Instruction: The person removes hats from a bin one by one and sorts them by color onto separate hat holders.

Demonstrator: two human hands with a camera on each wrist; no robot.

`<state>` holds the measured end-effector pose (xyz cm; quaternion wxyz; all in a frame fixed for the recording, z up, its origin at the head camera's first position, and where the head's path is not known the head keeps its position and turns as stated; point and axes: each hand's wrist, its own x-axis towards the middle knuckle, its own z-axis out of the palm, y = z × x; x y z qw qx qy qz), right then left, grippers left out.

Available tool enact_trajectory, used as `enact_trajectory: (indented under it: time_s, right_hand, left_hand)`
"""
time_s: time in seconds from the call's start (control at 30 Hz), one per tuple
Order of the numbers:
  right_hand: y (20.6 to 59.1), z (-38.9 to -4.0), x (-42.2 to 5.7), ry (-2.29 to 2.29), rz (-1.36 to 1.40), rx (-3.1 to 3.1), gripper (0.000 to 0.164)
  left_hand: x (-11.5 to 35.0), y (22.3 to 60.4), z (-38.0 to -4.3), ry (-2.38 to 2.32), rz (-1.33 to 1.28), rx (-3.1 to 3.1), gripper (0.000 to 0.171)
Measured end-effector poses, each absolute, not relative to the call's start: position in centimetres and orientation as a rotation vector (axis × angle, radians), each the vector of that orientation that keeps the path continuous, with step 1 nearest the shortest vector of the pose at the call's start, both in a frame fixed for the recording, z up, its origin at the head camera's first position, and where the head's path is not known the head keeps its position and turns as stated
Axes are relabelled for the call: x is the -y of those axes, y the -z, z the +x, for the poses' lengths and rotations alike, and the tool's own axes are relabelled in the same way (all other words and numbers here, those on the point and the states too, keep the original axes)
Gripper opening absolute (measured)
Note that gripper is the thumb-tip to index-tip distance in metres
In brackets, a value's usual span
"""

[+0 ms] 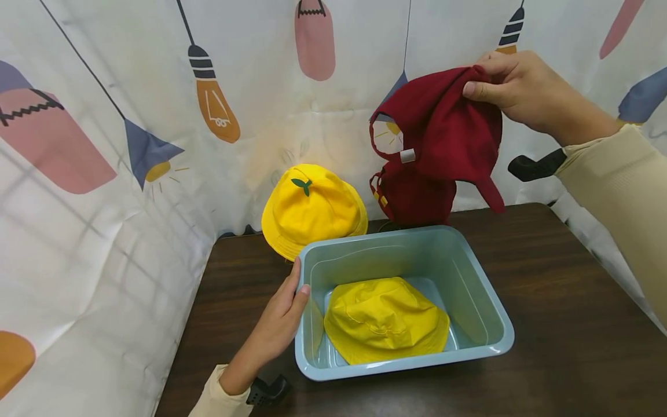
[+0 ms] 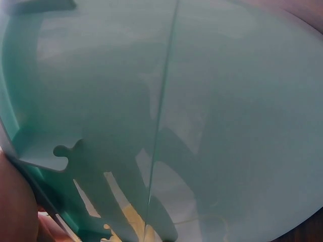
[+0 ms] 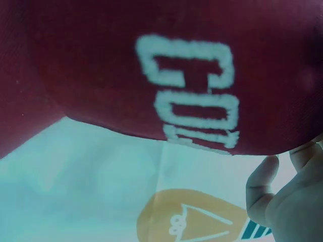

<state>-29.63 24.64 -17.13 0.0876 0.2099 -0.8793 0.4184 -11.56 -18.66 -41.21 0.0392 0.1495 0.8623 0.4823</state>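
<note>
My right hand (image 1: 526,95) pinches a dark red baseball cap (image 1: 448,127) between thumb and fingers, lifted above the table's back edge. White raised lettering on the red cap (image 3: 192,65) fills much of the right wrist view. With thumb on the rim and fingers outside, my left hand (image 1: 278,318) holds the left side of a light blue plastic basin (image 1: 469,260). Crumpled inside the basin is a yellow bucket hat (image 1: 385,318). The left wrist view is mostly basin wall (image 2: 242,111), part of the hand (image 2: 15,201) at its lower left.
Behind the basin sits another yellow bucket hat (image 1: 312,205) with a green sprout mark. A second red cap (image 1: 419,197) is at the back, partly hidden by the raised one. The dark wooden table (image 1: 563,324) meets a patterned white cloth (image 1: 260,69) behind and at left.
</note>
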Motion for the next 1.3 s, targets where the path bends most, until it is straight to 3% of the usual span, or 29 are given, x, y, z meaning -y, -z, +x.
enact_trajectory:
  time_s: [0.27,0.77,1.3]
  right_hand:
    - [17.2,-31.0,-25.3,-1.209,0.580,2.645,0.021]
    - [23.9,-34.0,-23.7,-1.124,0.685,2.752,0.025]
    - [27.5,-34.3,-23.9,-0.942,0.690,2.944,0.028]
  left_hand:
    - [18.7,41.1,-11.6,-1.474,0.452,-2.648,0.067]
    - [18.5,41.1,-11.6,-1.483,0.450,-2.636,0.067]
    - [18.3,41.0,-11.4,-1.485,0.458,-2.635,0.067]
